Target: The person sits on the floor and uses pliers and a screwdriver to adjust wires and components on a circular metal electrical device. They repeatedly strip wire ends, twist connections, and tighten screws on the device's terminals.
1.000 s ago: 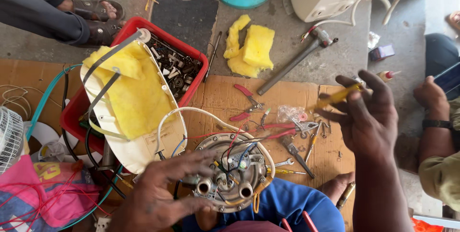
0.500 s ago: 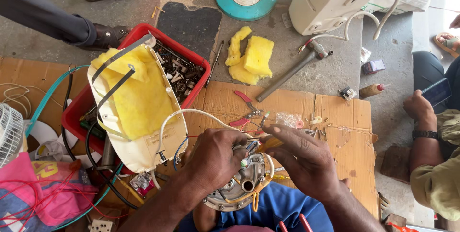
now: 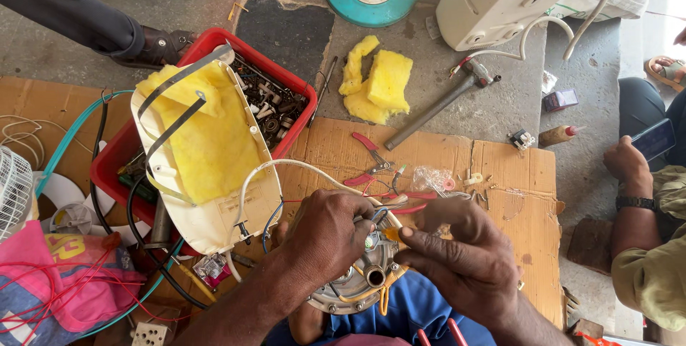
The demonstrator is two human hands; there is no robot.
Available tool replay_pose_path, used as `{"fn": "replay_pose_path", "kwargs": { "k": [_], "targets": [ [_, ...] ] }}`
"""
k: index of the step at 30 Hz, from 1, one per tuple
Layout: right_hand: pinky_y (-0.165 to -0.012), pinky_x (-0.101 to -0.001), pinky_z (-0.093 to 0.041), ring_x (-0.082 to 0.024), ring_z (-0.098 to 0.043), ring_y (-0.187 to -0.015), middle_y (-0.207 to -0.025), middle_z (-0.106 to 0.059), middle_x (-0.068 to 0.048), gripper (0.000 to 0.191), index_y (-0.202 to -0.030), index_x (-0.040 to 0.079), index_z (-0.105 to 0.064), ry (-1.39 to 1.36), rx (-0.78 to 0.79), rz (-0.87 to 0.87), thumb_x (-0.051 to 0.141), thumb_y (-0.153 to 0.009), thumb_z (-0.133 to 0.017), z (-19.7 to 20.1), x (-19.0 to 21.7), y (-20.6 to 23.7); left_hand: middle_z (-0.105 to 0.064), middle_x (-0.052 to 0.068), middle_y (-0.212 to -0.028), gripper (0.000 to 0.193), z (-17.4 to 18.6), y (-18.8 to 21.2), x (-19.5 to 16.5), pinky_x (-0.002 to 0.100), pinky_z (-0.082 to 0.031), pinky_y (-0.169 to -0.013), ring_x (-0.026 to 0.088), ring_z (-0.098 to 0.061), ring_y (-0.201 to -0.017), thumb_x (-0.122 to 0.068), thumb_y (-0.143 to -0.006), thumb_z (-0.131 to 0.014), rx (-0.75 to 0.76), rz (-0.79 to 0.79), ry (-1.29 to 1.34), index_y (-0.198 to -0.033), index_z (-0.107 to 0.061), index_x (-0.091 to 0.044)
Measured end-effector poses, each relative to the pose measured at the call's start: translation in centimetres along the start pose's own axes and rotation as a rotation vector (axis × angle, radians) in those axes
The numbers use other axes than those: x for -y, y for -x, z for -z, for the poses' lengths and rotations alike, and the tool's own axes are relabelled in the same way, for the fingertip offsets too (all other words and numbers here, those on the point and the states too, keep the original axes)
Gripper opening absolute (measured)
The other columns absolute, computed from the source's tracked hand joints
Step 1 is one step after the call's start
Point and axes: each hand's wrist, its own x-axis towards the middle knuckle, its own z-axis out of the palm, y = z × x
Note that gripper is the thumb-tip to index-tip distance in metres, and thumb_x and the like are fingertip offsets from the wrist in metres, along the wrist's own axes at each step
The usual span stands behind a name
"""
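In the head view, a round metal plate with pipe stubs and wires [image 3: 361,282] rests on the person's blue-clad lap at about 6 o'clock in the picture. The left hand [image 3: 325,235] lies over the plate's 10 o'clock edge, fingers curled shut on its rim and wiring. The right hand [image 3: 464,264] sits at the plate's 3 o'clock side, thumb and forefinger pinched together on a small orange-yellow piece [image 3: 391,234] just above the plate; what kind of piece it is cannot be told. At 12 o'clock from the hands, red-handled pliers [image 3: 368,162] lie on a sheet of cardboard [image 3: 500,174], with small screws and a clear bag beside them. At 10 o'clock, a cream casing lined with yellow foam [image 3: 207,153] leans across a red crate of parts [image 3: 282,78]. Loose yellow foam pieces [image 3: 379,82] and a hammer [image 3: 443,103] lie on the concrete at 1 o'clock. At 3 o'clock another person's hand [image 3: 629,164] holds a phone.
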Motion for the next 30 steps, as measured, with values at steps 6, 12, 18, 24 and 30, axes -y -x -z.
{"fn": "replay_pose_path", "kwargs": {
  "k": [6, 12, 18, 24, 30],
  "targets": [
    [-0.088, -0.0314, -0.066, -0.025, -0.080, -0.109, -0.124, -0.076, -0.014, 0.037, -0.122, 0.008, -0.075, -0.118, 0.166, -0.050, -0.004, -0.088, -0.071, 1.2, 0.1, 0.0, -0.074, 0.016, -0.075, 0.009, -0.2, 0.1, 0.3, 0.042, -0.059, -0.070, 0.030, -0.076, -0.073, -0.008, -0.081, -0.071, 0.024, 0.057, -0.001, -0.087, -0.078, -0.006],
    [-0.083, -0.0292, -0.063, -0.023, -0.078, -0.101, -0.121, -0.076, -0.013, 0.032, -0.112, 0.009, -0.076, -0.111, 0.051, -0.073, 0.002, -0.082, -0.082, 0.2, 0.0, -0.1, -0.074, 0.016, -0.078, 0.015, 0.4, 0.1, -0.5, 0.044, -0.057, -0.070, 0.032, -0.075, -0.073, -0.011, -0.080, -0.074, 0.056, 0.055, 0.007, -0.093, -0.079, -0.008],
    [-0.081, -0.0289, -0.067, -0.019, -0.080, -0.100, -0.115, -0.078, -0.010, 0.039, -0.112, 0.008, -0.074, 0.028, -0.128, -0.142, 0.006, -0.076, -0.087, -0.8, -0.8, 0.4, -0.074, 0.016, -0.078, 0.013, 0.4, -0.1, -0.5, 0.043, -0.058, -0.071, 0.032, -0.076, -0.073, -0.010, -0.079, -0.075, 0.041, 0.035, -0.017, -0.090, -0.078, -0.006],
    [-0.077, -0.0274, -0.065, -0.020, -0.078, -0.094, -0.111, -0.075, -0.009, 0.041, -0.115, 0.009, -0.076, 0.002, -0.163, -0.076, 0.007, -0.076, -0.089, -1.2, -0.2, 1.0, -0.075, 0.017, -0.075, 0.010, -0.5, 0.0, 0.5, 0.042, -0.059, -0.070, 0.030, -0.076, -0.072, -0.011, -0.079, -0.075, 0.040, 0.081, -0.008, -0.086, -0.077, -0.005],
    [-0.079, -0.0294, -0.065, -0.019, -0.080, -0.098, -0.113, -0.078, -0.011, 0.039, -0.120, 0.008, -0.074, -0.099, 0.033, -0.092, 0.001, -0.083, -0.082, 0.0, 0.8, 0.3, -0.074, 0.016, -0.074, 0.009, -0.4, 0.0, 0.3, 0.041, -0.060, -0.069, 0.029, -0.077, -0.071, -0.011, -0.080, -0.073, 0.064, 0.098, -0.003, -0.086, -0.076, -0.005]
  ]
}}
